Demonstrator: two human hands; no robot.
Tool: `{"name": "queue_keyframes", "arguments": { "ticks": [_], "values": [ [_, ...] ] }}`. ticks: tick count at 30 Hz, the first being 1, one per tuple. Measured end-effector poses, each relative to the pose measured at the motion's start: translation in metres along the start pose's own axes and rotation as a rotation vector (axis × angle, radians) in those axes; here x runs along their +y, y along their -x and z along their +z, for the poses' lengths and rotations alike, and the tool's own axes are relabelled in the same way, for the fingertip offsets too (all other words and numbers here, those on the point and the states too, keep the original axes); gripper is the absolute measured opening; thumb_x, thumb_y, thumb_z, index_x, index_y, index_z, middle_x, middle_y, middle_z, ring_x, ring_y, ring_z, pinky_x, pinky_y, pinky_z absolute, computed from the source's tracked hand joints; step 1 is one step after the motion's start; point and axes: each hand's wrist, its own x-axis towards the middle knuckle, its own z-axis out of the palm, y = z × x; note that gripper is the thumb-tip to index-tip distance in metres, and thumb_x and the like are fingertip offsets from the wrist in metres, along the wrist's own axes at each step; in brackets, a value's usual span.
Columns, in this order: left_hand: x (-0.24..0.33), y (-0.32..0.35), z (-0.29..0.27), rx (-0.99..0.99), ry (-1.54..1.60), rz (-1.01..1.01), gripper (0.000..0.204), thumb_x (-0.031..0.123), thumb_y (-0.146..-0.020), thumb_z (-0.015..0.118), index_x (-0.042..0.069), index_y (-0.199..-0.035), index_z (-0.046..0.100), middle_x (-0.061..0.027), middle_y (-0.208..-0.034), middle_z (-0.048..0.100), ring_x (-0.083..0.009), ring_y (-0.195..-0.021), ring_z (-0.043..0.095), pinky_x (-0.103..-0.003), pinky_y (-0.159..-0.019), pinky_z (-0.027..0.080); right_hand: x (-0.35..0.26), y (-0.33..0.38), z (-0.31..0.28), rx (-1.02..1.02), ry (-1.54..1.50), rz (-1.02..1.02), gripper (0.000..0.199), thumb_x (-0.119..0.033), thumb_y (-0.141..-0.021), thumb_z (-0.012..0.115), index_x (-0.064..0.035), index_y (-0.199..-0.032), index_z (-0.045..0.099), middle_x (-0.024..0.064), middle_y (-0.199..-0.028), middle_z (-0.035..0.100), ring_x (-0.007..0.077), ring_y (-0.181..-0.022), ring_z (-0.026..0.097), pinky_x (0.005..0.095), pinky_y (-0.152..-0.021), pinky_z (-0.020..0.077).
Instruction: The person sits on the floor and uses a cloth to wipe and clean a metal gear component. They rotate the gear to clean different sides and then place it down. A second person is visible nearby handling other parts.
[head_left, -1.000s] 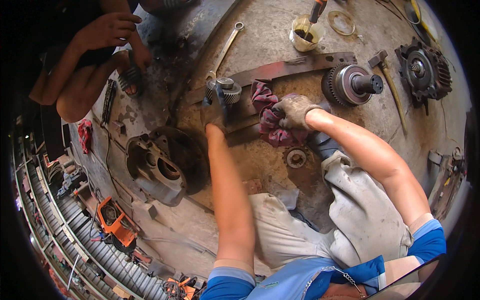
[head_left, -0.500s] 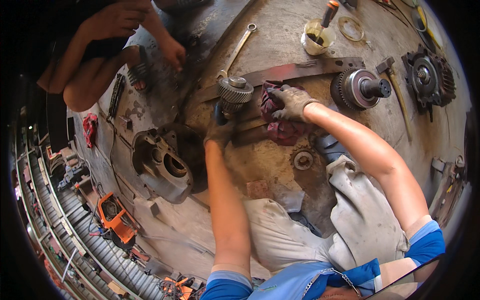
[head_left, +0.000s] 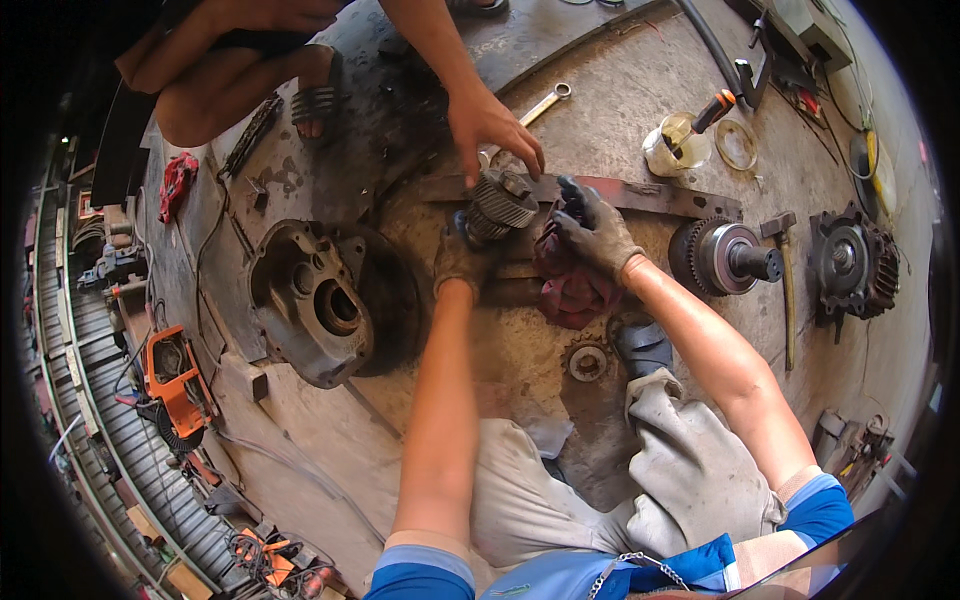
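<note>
My left hand (head_left: 462, 262), in a dirty glove, grips the lower end of a ribbed metal gear shaft (head_left: 497, 205) and holds it tilted above the oily floor. My right hand (head_left: 597, 230), gloved too, presses a dark red rag (head_left: 567, 282) against the side of that shaft. Another person's bare hand (head_left: 492, 127) reaches down from the top and hovers just over the shaft's upper end. A long flat metal bar (head_left: 650, 196) lies on the floor behind the shaft.
A heavy cast housing (head_left: 312, 300) lies at left. A gear hub (head_left: 718, 256), a hammer (head_left: 785, 285) and a round gear assembly (head_left: 850, 265) sit at right. A small sprocket (head_left: 587, 362), a wrench (head_left: 540, 103), a cup with a screwdriver (head_left: 680, 145) and an orange grinder (head_left: 172, 372) lie around.
My left hand has lifted the gear shaft up off the floor. My right hand moved the rag against it. The other person's hand has come down from the upper left to just above the shaft.
</note>
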Motion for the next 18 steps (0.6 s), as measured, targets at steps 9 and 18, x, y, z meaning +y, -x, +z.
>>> {"name": "queue_keyframes", "arguments": {
  "ticks": [9, 18],
  "values": [
    [-0.011, -0.016, 0.006, -0.046, -0.036, 0.077, 0.058, 0.031, -0.073, 0.084, 0.008, -0.123, 0.064, -0.0112, -0.117, 0.07, -0.0257, -0.109, 0.066, -0.037, -0.091, 0.052, -0.007, 0.037, 0.009, -0.206, 0.907, -0.072, 0.084, -0.041, -0.074, 0.081, -0.0145, -0.146, 0.046, 0.0182, -0.15, 0.042, 0.0407, -0.13, 0.05, 0.0455, -0.11, 0.0423],
    [-0.056, -0.041, 0.034, 0.058, -0.326, 0.221, 0.056, 0.041, -0.074, 0.081, 0.011, -0.118, 0.064, -0.0155, -0.114, 0.07, -0.0326, -0.105, 0.068, -0.043, -0.088, 0.054, -0.053, 0.056, -0.049, -0.156, -0.135, 0.202, 0.048, -0.014, -0.08, 0.068, -0.0029, -0.126, 0.064, 0.0108, -0.121, 0.068, 0.0171, -0.114, 0.062, 0.0349, -0.102, 0.0482]
  ]
}}
